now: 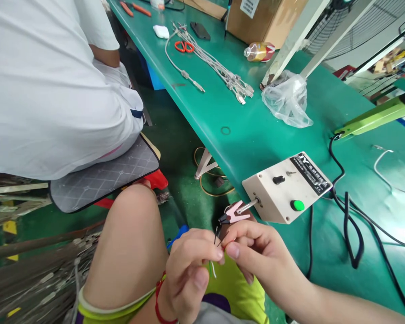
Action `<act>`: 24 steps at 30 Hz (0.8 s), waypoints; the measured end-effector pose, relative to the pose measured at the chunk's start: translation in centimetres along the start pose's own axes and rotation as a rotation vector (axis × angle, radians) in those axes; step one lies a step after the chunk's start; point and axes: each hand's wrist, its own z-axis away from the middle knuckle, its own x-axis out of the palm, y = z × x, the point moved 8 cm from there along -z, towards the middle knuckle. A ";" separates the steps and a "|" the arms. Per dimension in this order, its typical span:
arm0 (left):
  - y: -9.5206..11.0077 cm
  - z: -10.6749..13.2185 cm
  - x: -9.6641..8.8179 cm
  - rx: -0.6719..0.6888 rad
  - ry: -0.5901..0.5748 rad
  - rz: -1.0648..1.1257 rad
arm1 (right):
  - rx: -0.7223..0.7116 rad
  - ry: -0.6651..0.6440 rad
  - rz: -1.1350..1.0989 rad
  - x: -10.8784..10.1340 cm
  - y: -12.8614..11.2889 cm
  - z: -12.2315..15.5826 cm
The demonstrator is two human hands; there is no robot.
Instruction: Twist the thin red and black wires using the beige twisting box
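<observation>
Over my lap, my left hand is closed, thumb and fingers together around thin wires. A black wire sticks up from it, and a white wire and a green one hang below. My right hand pinches a red wire between thumb and forefinger, right beside the left fingertips. Just above my hands is a pink clip with dark tips, mounted on the metal shaft of a beige control box. The box has a black knob and a green button. My fingers hide part of the wires.
A green table runs diagonally. On it are a bundle of grey USB cables, orange-handled scissors, a bottle, a plastic bag and black cords. A seated person in white is at left.
</observation>
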 end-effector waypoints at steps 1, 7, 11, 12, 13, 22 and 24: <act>0.1 -0.1 0.1 0.021 -0.007 0.053 | -0.001 -0.006 -0.010 0.0 0.0 0.0; 1.4 -1.7 0.8 0.094 -0.039 0.026 | -0.001 -0.008 -0.021 -0.3 0.1 -0.2; 2.4 -2.5 1.0 0.146 -0.046 -0.090 | 0.018 0.016 -0.019 -0.6 0.3 -0.4; 2.5 -2.5 1.1 0.155 -0.051 -0.108 | 0.022 0.016 -0.021 -0.5 0.2 -0.4; 2.5 -2.6 1.2 0.162 -0.060 -0.119 | 0.024 0.017 -0.022 -0.5 0.2 -0.5; 2.1 -2.4 1.4 0.153 -0.082 -0.129 | 0.008 0.030 -0.001 -0.5 -0.1 -0.5; 2.3 -2.5 1.4 0.149 -0.087 -0.119 | 0.008 0.029 -0.004 -0.5 -0.1 -0.5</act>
